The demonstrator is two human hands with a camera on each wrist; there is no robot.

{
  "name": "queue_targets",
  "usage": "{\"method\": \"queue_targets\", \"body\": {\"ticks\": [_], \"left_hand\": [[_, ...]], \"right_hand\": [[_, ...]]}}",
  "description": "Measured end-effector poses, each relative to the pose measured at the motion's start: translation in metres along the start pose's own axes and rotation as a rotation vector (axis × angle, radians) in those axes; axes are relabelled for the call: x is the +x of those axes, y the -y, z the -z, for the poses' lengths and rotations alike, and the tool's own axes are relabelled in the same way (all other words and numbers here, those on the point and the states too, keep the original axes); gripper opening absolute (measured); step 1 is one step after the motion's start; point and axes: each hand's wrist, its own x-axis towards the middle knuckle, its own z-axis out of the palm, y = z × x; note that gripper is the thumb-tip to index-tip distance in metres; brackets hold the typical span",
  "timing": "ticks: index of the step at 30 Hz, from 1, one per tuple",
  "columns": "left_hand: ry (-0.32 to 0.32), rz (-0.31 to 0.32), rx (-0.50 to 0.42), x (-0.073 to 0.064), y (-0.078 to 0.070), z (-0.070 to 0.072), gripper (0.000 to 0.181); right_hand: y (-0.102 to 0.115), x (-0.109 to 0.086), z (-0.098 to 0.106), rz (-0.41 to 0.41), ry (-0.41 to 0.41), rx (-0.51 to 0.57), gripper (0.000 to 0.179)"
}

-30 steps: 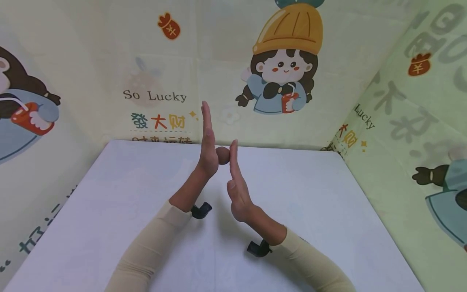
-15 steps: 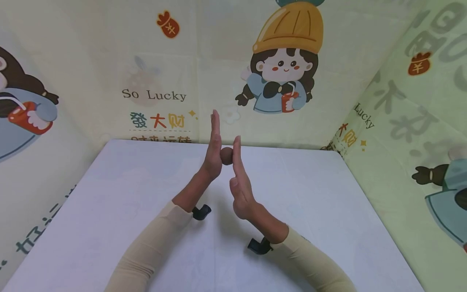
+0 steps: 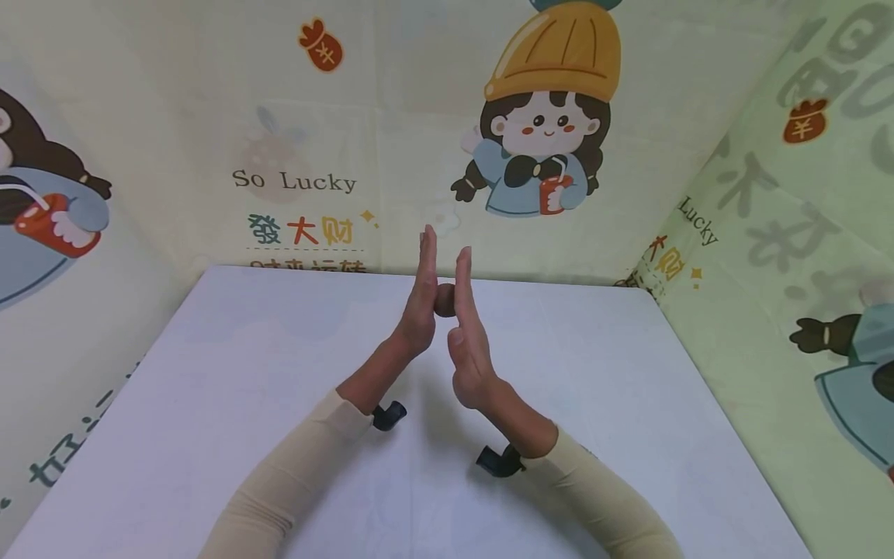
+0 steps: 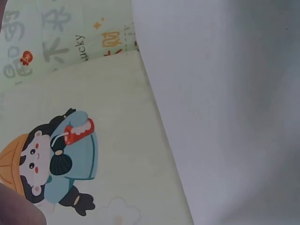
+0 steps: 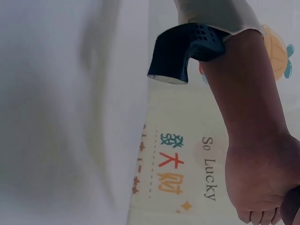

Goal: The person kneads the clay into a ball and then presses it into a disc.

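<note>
A small brown ball (image 3: 445,300) sits between the two hands in the head view, held up off the table. My left hand (image 3: 420,310) stands upright with straight fingers, its palm side against the ball. From the other side the straight fingers of my right hand (image 3: 472,341) press on it. The left fingertips reach a little higher in the picture than the right ones. In the right wrist view the left hand (image 5: 258,173) shows beside the dark ball (image 5: 291,206), which the frame edge cuts off. Only a blurred bit of hand (image 4: 18,208) enters the left wrist view.
A white tabletop (image 3: 279,349) lies beneath the hands. Printed pale cloth (image 3: 419,101) with cartoon figures and lettering surrounds it at the back and sides. Black wrist cameras (image 3: 500,461) are worn under both sleeves.
My left hand has moved right and lower in the picture, while my right hand has shifted slightly right and upward. The ball has travelled right between them, and the fingertips are closer to level.
</note>
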Motion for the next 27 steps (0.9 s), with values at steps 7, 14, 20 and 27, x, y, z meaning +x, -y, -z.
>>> {"method": "queue_targets", "body": {"ticks": [7, 14, 20, 27], "left_hand": [[0.033, -0.014, -0.007, -0.009, 0.001, -0.007, 0.079], [0.082, -0.07, 0.02, -0.018, -0.006, -0.016, 0.082], [0.112, -0.067, -0.022, -0.026, -0.012, -0.023, 0.084], [0.124, -0.077, -0.053, -0.032, -0.023, -0.028, 0.085]], "right_hand": [[-0.003, 0.005, 0.005, -0.018, -0.018, 0.002, 0.091], [-0.004, 0.015, 0.013, -0.034, -0.043, 0.015, 0.092], [-0.005, 0.02, 0.02, -0.021, -0.071, -0.009, 0.091], [-0.009, 0.021, 0.025, -0.06, -0.077, 0.032, 0.09]]}}
